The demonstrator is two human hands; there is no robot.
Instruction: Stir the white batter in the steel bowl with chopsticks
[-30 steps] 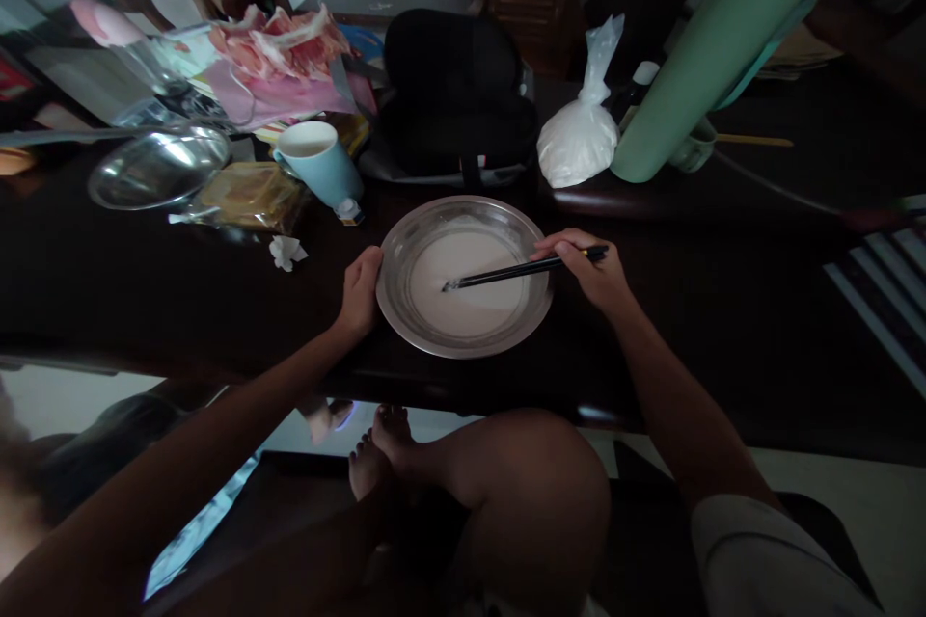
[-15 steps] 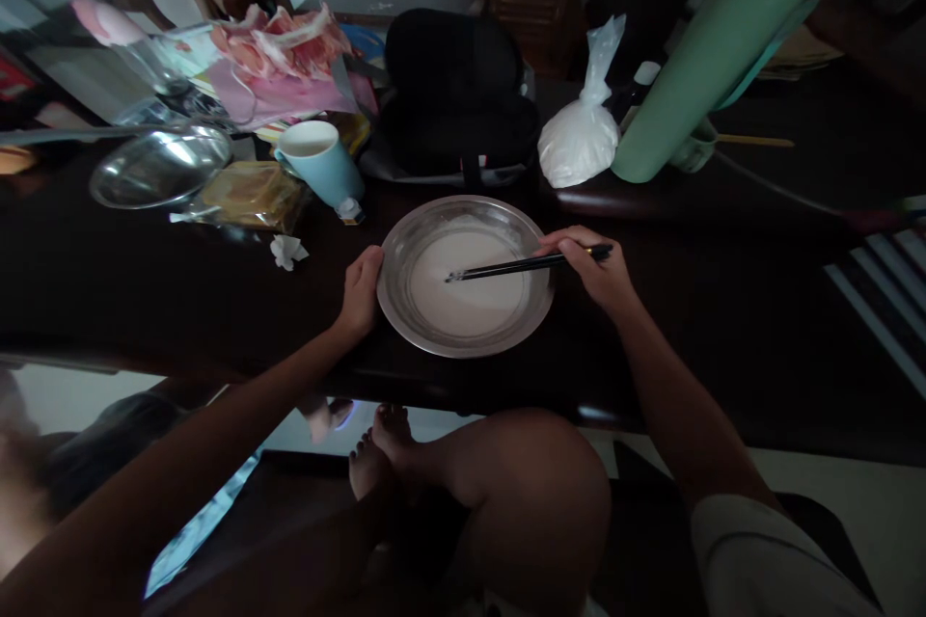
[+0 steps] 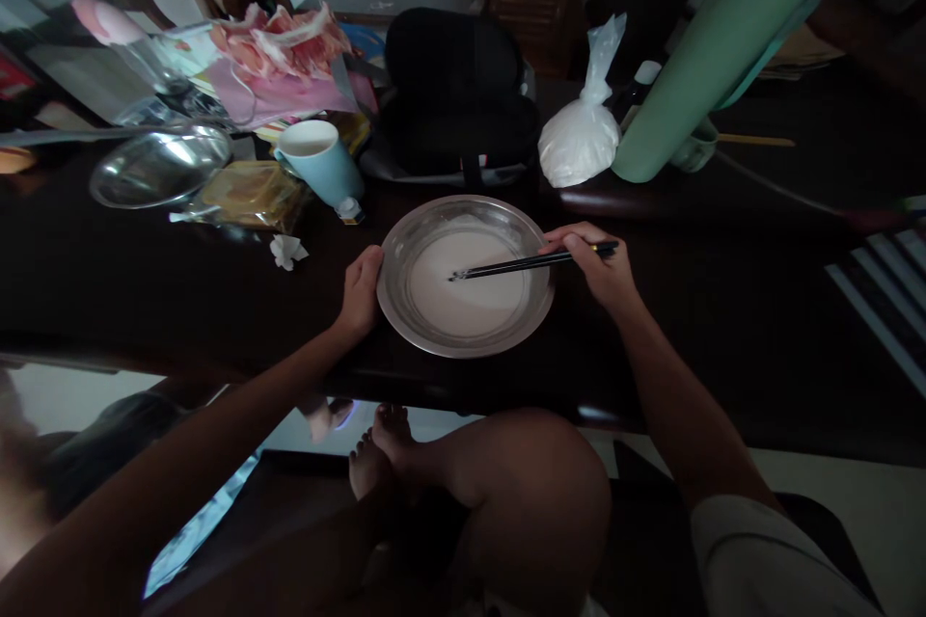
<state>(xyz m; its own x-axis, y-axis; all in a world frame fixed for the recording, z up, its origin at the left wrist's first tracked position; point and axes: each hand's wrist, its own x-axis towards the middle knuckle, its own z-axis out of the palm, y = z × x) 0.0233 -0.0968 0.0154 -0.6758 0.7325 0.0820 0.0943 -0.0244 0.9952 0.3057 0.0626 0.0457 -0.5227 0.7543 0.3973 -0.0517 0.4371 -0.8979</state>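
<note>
A round metal bowl (image 3: 394,304) stands near the table's front edge with a pale, whitish liquid (image 3: 470,304) in it. My left hand (image 3: 360,289) grips the bowl's left rim, the thumb at the rim and the other fingers largely hidden. Between the fingers of my right hand (image 3: 599,265) is a pair of black chopsticks (image 3: 517,264), held over the bowl's right side. They slant leftward, and their whitish-coated tips are at the liquid near the bowl's middle.
Behind the bowl lies an open black case (image 3: 455,116). A knotted bag of white powder (image 3: 579,145) and a tall green flask (image 3: 713,67) stand at the back right. On the left are a blue mug (image 3: 322,164), a packaged food item (image 3: 253,195), crumpled tissue (image 3: 287,252) and an empty metal bowl (image 3: 137,178).
My right hand and the chopsticks have shifted slightly to the right. The left hand and the bowl stay where they were.
</note>
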